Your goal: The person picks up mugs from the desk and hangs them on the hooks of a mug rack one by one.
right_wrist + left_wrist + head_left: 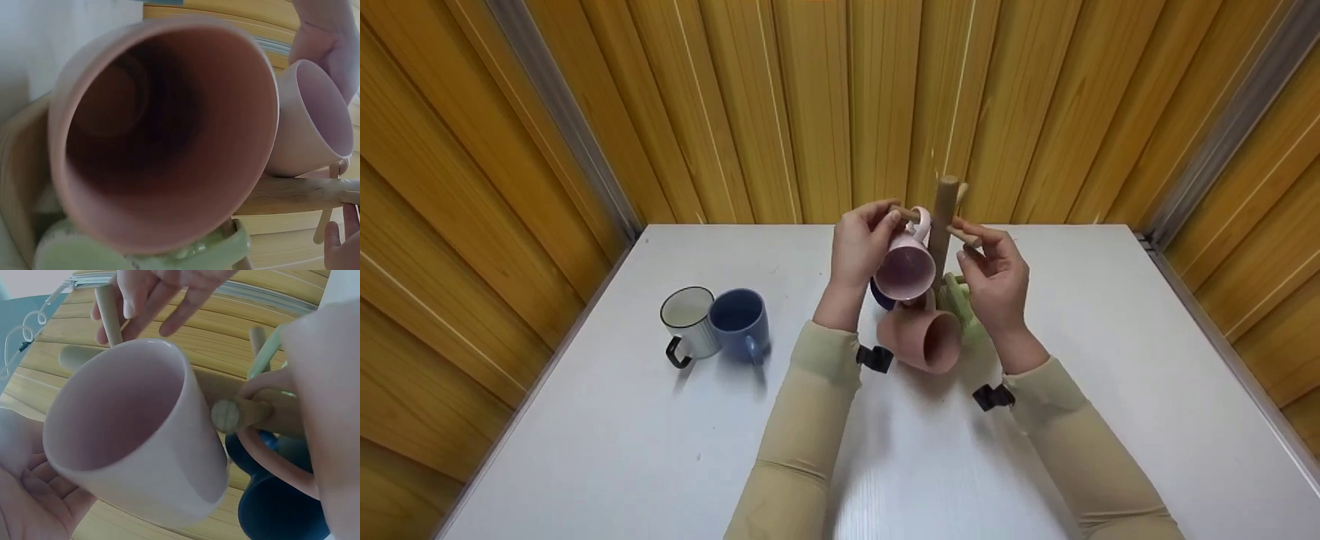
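A wooden mug tree point(943, 225) stands at the table's middle right. From its upper left peg a light pink mug point(906, 274) hangs by the handle, mouth toward me. My left hand point(855, 247) pinches that peg's end between thumb and index finger, beside the mug; the mug hides part of this hand in the left wrist view. With thumb and fingers on either side, my right hand point(997, 274) holds the upper right peg point(109, 315), which bears no mug. Lower down hang a salmon pink mug point(904, 337), a green mug point(973, 330) and a dark blue mug point(281, 509).
Left on the white table point(622, 442), a white mug point(697, 337) with black rim and handle stands upright against a blue mug point(750, 322). Wood-patterned panels point(810, 112) enclose the table at the back and sides.
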A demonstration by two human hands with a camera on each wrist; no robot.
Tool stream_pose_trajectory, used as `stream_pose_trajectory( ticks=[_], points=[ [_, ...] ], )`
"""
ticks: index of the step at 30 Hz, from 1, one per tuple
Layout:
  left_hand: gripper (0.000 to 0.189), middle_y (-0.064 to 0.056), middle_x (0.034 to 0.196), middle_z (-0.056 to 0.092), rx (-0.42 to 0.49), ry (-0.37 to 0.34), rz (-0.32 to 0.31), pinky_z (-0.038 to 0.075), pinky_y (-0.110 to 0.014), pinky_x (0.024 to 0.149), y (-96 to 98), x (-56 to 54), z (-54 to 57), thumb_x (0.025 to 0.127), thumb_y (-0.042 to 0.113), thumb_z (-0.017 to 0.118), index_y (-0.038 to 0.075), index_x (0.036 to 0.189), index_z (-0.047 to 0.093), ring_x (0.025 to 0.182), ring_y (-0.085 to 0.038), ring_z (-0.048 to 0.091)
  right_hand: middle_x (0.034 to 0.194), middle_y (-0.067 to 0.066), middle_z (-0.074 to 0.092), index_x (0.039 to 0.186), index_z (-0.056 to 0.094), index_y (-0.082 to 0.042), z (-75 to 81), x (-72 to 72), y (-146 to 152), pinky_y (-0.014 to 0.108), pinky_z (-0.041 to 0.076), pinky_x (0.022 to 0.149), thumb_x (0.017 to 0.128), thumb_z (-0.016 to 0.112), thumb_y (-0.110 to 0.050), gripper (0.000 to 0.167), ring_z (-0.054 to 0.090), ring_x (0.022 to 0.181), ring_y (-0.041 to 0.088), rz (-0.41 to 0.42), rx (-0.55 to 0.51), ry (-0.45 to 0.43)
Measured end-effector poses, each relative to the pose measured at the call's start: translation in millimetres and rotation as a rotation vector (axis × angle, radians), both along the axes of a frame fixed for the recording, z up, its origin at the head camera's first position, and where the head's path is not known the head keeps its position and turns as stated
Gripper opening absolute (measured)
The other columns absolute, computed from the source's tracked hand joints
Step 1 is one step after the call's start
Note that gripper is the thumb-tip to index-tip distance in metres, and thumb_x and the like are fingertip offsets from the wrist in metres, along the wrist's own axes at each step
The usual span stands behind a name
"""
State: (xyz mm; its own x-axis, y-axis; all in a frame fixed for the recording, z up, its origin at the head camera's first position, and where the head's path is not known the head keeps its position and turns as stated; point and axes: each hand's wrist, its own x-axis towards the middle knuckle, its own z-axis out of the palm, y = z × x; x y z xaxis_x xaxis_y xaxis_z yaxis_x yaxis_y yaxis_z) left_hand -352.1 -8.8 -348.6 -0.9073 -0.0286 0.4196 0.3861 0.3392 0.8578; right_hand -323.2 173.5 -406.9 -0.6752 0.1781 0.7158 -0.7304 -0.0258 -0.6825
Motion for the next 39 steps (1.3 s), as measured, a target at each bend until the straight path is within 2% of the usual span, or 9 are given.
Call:
stream_pose_trajectory(
  ticks=[5, 10, 15, 23, 32, 36, 39],
  points=[
    [0.026, -0.016, 0.116, 0.077, 0.009, -0.049, -0.056, 0.06, -0.025, 0.087, 0.8, -13.9, 5.4, 0.102, 0.01, 0.063, 0.0, 0.124, 0.073, 0.104, -0.024, 0.076, 0.124, 0.019, 0.072, 0.117, 0.065, 0.012, -1.2, 0.5, -5.1, 0.027, 0.055, 0.104, 0.089, 0.062, 0.021, 0.029, 0.068, 0.121, 0.011, -0.085, 0.141, 0.139],
    [0.026, -0.015, 0.114, 0.078, -0.024, -0.075, -0.071, 0.059, -0.024, 0.087, 3.1, -25.4, 9.3, 0.102, 0.009, 0.063, 0.001, 0.124, 0.073, 0.101, -0.024, 0.076, 0.119, 0.029, 0.07, 0.113, 0.07, 0.01, 0.3, -1.4, -9.8, 0.032, 0.054, 0.106, 0.086, 0.065, 0.023, 0.03, 0.067, 0.123, 0.013, -0.094, 0.218, 0.252],
    [0.026, -0.014, 0.117, 0.077, -0.053, -0.097, -0.092, 0.059, -0.023, 0.088, 3.9, -33.1, 12.5, 0.103, 0.008, 0.061, 0.003, 0.126, 0.073, 0.104, -0.022, 0.074, 0.116, 0.028, 0.073, 0.11, 0.073, 0.008, 2.9, -4.1, -13.7, 0.029, 0.055, 0.105, 0.086, 0.067, 0.021, 0.029, 0.068, 0.121, 0.01, -0.097, 0.249, 0.272],
    [0.027, -0.017, 0.118, 0.076, 0.001, -0.125, -0.128, 0.06, -0.023, 0.087, 2.7, -37.2, 11.9, 0.103, 0.006, 0.061, 0.001, 0.127, 0.072, 0.105, -0.024, 0.075, 0.111, 0.027, 0.074, 0.106, 0.074, 0.008, 3.5, -8.0, -18.7, 0.03, 0.058, 0.1, 0.083, 0.071, 0.021, 0.027, 0.071, 0.115, 0.011, -0.082, 0.207, 0.261],
    [0.027, -0.015, 0.122, 0.076, 0.066, -0.117, -0.081, 0.06, -0.023, 0.086, 4.9, -33.2, 7.5, 0.101, 0.009, 0.065, 0.001, 0.126, 0.072, 0.103, -0.024, 0.076, 0.109, 0.029, 0.074, 0.105, 0.074, 0.008, 2.5, -10.0, -18.5, 0.03, 0.059, 0.097, 0.083, 0.071, 0.021, 0.026, 0.072, 0.114, 0.012, -0.074, 0.187, 0.261],
    [0.029, -0.011, 0.123, 0.076, 0.002, -0.092, -0.03, 0.058, -0.027, 0.094, 0.5, -29.3, 3.7, 0.101, 0.015, 0.066, 0.005, 0.127, 0.073, 0.111, -0.021, 0.074, 0.108, 0.029, 0.073, 0.103, 0.074, 0.009, 2.8, -9.8, -18.9, 0.03, 0.059, 0.096, 0.084, 0.07, 0.02, 0.023, 0.072, 0.112, 0.011, -0.079, 0.174, 0.253],
    [0.029, -0.009, 0.121, 0.077, -0.049, -0.038, 0.023, 0.056, -0.032, 0.101, -8.1, -25.2, -2.1, 0.101, 0.019, 0.067, 0.007, 0.126, 0.074, 0.116, -0.021, 0.072, 0.107, 0.03, 0.073, 0.102, 0.074, 0.009, 3.8, -9.7, -19.3, 0.029, 0.059, 0.095, 0.085, 0.07, 0.019, 0.021, 0.072, 0.111, 0.01, -0.087, 0.171, 0.243]
  ],
)
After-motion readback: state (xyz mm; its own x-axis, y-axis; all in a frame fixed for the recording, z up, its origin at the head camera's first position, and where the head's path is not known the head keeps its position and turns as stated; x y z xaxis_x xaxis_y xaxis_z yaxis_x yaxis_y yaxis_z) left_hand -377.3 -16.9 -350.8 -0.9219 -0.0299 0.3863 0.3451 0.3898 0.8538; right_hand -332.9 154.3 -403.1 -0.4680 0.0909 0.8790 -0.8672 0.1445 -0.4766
